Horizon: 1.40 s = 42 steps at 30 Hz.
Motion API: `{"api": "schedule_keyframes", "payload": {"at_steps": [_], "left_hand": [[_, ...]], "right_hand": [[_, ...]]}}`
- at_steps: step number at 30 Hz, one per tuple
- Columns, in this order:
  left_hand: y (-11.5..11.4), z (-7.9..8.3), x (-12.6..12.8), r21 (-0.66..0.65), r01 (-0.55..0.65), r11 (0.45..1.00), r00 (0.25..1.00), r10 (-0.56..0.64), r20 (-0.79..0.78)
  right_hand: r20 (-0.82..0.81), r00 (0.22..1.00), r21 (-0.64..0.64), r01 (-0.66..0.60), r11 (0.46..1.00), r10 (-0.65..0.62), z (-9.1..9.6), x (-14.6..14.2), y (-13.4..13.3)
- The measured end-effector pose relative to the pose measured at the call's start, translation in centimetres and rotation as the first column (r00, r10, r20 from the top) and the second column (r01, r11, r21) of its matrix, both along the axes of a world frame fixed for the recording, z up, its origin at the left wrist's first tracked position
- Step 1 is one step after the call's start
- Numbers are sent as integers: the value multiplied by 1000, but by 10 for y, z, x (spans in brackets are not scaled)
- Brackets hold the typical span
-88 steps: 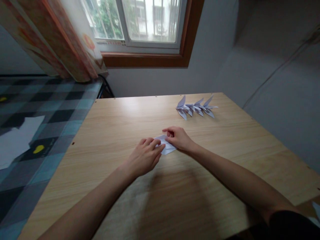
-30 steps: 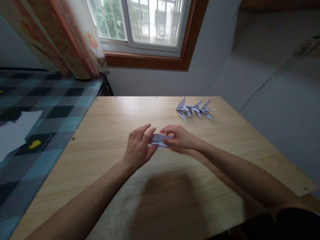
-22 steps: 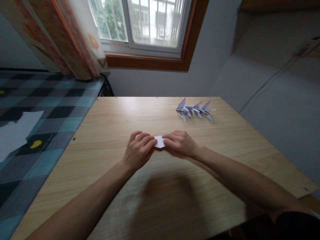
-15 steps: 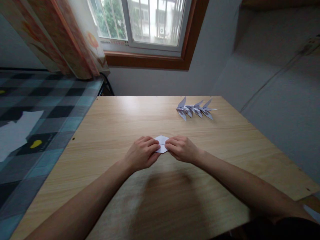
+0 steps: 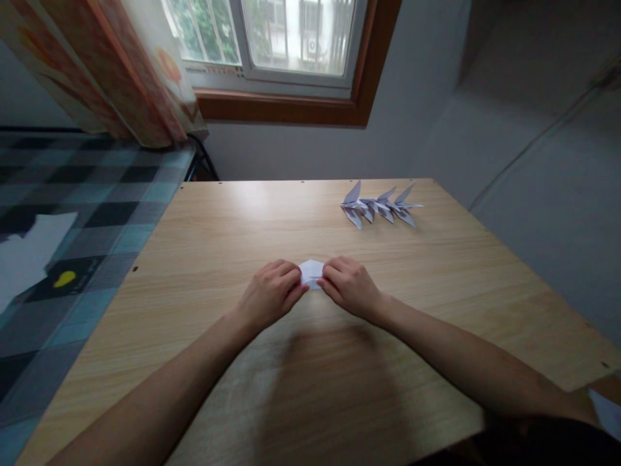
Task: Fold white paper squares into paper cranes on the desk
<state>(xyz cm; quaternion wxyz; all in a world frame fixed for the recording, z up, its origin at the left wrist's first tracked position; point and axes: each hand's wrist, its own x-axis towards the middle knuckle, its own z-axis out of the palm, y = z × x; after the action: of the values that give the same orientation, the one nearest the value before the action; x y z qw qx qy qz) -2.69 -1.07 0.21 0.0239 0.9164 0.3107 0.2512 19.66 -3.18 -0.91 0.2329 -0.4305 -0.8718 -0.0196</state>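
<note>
Small folded white paper piece [image 5: 312,272] pinched between two bare hands

From where I stand, the left hand [image 5: 272,292] has its fingers curled together and clamped on the paper's left end, thumb at the near edge. The right hand [image 5: 350,286] grips the right end likewise, fingers bunched and thumb pressed in. The paper's creased middle shows between them, over the middle of the pale wood-grain bench [image 5: 223,239]; I can't tell whether it touches the top. Farther back, toward the right, lies a spiky row of joined, pointed white paper folds [image 5: 381,208].
</note>
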Motion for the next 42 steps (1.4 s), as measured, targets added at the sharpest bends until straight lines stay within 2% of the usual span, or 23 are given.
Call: {"api": "schedule_keyframes", "payload": {"at_steps": [4,12,16,21,25,29,32,34,38,42], "left_hand": [[0,-2,1,35,14,999,999,-12,-34],[-3,1,-1,112,106,988,979,-84,-188],[-5,5,-3,106,133,985,968,-107,-228],[-5,6,-3,110,152,982,968,-125,-220],[-6,8,-1,117,149,982,961,-116,-250],[-6,8,-1,123,159,980,953,-119,-279],[-6,8,-2,130,153,980,956,-113,-272],[-7,8,-2,133,149,980,958,-110,-265],[-6,8,-1,131,147,980,959,-109,-260],[-5,6,-1,139,145,980,958,-104,-267]], "right_hand": [[11,1000,32,-16,999,15,0,-1,0],[63,965,93,-258,962,253,-4,9,-3],[53,957,30,-288,957,286,-5,24,-8],[65,962,6,-268,963,267,-2,40,-16],[-16,979,-68,-202,977,202,5,34,-13],[-255,967,-246,-56,968,-9,16,15,2],[-336,922,-414,40,909,-194,22,1,18],[-326,909,-510,63,858,-260,23,-5,28],[-269,922,-582,75,810,-278,23,-10,42],[-261,931,-569,64,820,-253,20,-13,43]]}}
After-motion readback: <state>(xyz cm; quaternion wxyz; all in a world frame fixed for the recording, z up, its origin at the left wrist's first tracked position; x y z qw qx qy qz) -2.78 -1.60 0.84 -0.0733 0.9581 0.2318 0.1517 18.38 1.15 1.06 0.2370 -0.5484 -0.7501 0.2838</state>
